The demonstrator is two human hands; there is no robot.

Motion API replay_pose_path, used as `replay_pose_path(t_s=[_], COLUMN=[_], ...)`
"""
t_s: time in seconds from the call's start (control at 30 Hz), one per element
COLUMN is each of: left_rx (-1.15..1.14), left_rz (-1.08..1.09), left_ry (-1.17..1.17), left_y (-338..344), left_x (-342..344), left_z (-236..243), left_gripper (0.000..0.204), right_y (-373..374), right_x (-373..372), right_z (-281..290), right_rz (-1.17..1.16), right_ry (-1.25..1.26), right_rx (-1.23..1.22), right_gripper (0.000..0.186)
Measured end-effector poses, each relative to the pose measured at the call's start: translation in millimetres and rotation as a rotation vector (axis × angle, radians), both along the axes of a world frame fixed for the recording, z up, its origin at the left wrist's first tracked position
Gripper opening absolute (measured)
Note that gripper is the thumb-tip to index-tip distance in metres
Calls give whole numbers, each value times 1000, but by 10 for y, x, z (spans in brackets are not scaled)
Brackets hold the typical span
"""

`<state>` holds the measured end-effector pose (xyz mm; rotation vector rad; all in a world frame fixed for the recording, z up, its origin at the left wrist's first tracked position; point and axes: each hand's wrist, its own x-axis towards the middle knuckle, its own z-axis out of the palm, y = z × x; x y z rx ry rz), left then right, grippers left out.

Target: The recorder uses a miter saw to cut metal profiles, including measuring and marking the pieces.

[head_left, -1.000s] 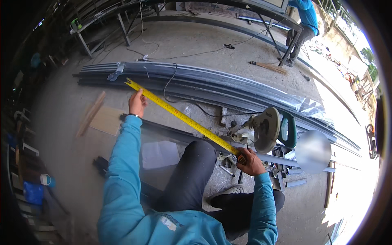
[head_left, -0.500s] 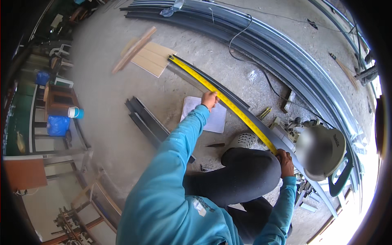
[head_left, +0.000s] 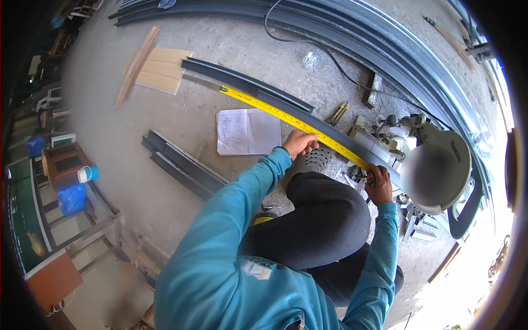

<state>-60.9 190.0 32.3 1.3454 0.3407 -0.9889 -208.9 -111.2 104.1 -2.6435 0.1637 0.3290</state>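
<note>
A yellow tape measure blade (head_left: pixel 269 113) stretches along a long dark metal profile (head_left: pixel 242 78), its hooked tip short of the profile's far end. My left hand (head_left: pixel 300 144) pinches the blade partway along, above my shoe. In my right hand (head_left: pixel 380 186) is the tape measure's case (head_left: pixel 370 178), beside the miter saw, with the blade running out of it. An open lined notebook (head_left: pixel 248 132) lies on the floor, left of the blade. Yellow-handled pliers (head_left: pixel 340 113) rest just beyond the profile.
The miter saw (head_left: pixel 437 173) stands at the right. Long metal profiles (head_left: pixel 330 33) are stacked across the back, a black cable (head_left: pixel 330 54) over them. Shorter dark profiles (head_left: pixel 181 165) lie to the left. Beige boards (head_left: pixel 162 70) and a wooden strip (head_left: pixel 136 66) sit at the far left.
The blade's tip has drawn back from the profile's far end towards me. My left hand has come closer to my right hand along the blade. The view has shifted.
</note>
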Motion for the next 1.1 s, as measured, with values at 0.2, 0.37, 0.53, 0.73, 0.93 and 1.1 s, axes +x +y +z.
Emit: replay_pose_path(t_s=[0.2, 0.37, 0.53, 0.73, 0.93, 1.1], left_rx=[-31, -46, 85, 640, 400, 468], left_rz=[-97, -160, -286, -684, -805, -954], left_ry=[101, 176, -286, -1448, -1520, -982], left_y=[-492, -746, -638, -509, -486, -141], left_x=[-75, -120, -80, 267, 327, 151], left_z=[-51, -14, -63, 321, 441, 189], left_gripper=[24, 26, 22, 54, 50, 14], right_y=[-79, -376, -534, -574, -524, -632], right_x=[42, -56, 12, -47, -15, -10], right_z=[-16, -36, -171, -264, -380, -292], right_rz=[-22, -72, -59, -82, -37, -47], right_ry=[-5, -59, -69, -50, -58, -53], right_rx=[-17, -57, -47, -115, -68, -35], right_gripper=[56, 47, 35, 36, 41, 40])
